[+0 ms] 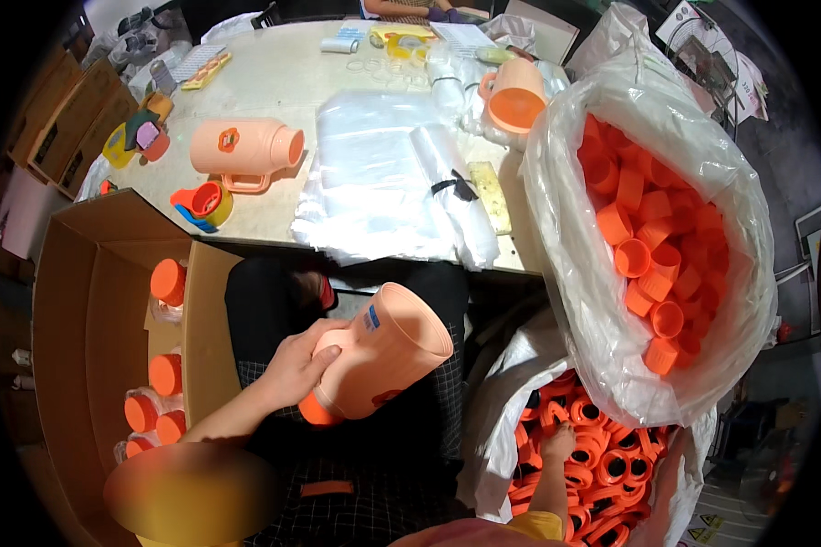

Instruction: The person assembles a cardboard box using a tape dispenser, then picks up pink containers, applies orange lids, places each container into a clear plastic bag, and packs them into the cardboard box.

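Observation:
My left hand point(308, 362) is wrapped round the neck end of a peach plastic thermos jug shell point(374, 365). The shell tilts over my lap, its wide round opening facing up and right. A bright orange cap point(320, 409) shows at its lower end, and a small blue label sits on its side. Down at the right, my right hand point(559, 442) reaches into a white sack of orange ring-shaped lids with black centres point(614, 467). Its fingers look bunched together among the lids; what they pinch, if anything, is hidden.
A clear bag point(556, 228) of orange cups stands at the right. Left of me an open carton point(109, 273) holds orange-capped jugs. On the table point(265, 82) lie a peach jug point(246, 146), clear plastic bags point(365, 182) and another jug point(514, 94). Someone sits across the table.

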A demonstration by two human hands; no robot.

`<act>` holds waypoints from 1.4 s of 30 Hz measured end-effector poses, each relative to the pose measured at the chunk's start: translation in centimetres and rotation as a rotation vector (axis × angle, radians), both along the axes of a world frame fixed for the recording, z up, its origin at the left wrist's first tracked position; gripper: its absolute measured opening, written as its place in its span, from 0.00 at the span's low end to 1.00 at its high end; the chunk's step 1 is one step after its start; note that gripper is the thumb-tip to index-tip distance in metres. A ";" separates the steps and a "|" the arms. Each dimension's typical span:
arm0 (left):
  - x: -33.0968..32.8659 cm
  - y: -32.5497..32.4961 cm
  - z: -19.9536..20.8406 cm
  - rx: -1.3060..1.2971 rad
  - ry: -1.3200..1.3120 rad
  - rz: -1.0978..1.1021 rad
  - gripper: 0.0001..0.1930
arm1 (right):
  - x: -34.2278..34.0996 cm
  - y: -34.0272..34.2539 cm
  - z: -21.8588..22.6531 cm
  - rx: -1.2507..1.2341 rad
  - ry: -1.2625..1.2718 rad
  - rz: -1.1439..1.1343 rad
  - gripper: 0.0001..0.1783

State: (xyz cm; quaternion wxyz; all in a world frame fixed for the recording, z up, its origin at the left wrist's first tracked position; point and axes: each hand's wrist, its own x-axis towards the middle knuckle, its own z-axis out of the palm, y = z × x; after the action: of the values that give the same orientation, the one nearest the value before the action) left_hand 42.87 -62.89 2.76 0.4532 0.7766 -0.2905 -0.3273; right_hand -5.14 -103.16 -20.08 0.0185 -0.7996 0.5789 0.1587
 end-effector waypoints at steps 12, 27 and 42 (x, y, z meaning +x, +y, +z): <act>-0.9 1.2 -3.5 -0.319 0.061 -0.078 0.17 | 21.1 9.1 23.7 0.681 -1.179 0.194 0.21; -0.3 2.6 -5.5 -0.293 0.192 -0.072 0.22 | 30.7 16.3 21.3 0.580 -1.236 1.109 0.34; -4.7 2.6 -2.8 -0.183 -0.201 0.027 0.22 | 30.8 13.4 23.4 0.879 -1.102 0.882 0.40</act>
State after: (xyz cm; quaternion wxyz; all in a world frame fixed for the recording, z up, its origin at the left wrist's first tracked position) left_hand 38.18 -60.31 -0.01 0.4951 0.7647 -0.3526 -0.2141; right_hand 25.67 -89.76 3.37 0.5461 -0.8361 0.0056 -0.0513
